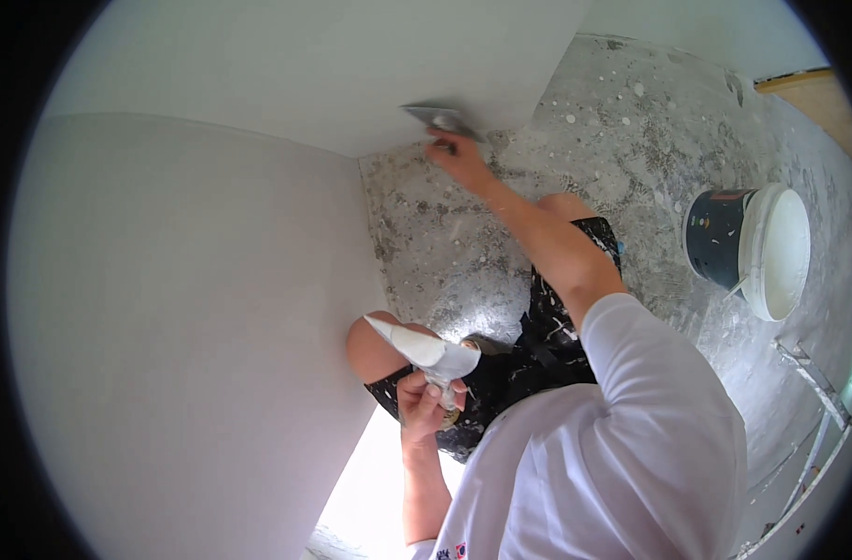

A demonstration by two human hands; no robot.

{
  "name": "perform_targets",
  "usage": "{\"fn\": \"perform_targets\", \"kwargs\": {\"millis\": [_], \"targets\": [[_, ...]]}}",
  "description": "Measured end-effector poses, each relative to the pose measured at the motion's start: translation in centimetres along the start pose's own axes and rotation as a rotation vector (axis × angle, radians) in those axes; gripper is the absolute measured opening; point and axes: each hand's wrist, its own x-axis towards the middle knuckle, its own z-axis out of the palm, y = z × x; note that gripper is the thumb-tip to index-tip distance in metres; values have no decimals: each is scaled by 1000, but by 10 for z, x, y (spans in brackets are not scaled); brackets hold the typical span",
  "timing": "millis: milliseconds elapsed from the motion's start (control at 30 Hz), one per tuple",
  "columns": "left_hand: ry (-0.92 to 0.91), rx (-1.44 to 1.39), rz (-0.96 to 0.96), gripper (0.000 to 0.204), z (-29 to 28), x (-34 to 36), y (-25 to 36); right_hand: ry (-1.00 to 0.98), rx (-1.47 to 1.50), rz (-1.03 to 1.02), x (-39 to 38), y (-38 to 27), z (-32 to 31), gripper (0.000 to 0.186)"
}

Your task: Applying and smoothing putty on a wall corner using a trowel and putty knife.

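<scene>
Up at the wall [305, 65], near its bottom edge, my right hand [459, 159] grips a wide metal putty knife [440, 117] with its blade on or very close to the white surface. My left hand [426, 406] is held low by my left knee, closed round the handle of a second metal blade [461, 359], which carries a smooth lump of white paste [417, 343]. I am crouched in paint-spattered black shorts.
A second wall [183, 280] runs along my left. The speckled concrete floor [650, 112] extends right. A dark bucket with a white rim [720, 238] stands at the right, a paint-marked metal ladder [818, 383] below it, and a tan board [809, 98] at the upper right.
</scene>
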Motion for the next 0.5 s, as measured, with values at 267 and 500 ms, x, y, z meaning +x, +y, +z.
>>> {"fn": "perform_targets", "kwargs": {"millis": [267,500], "targets": [[-2,101,-102,35,21,28,5,74,-110,-25,-24,-5,-161,39],[-62,179,-113,31,30,48,6,-9,-425,-112,-82,-104,-245,32]]}}
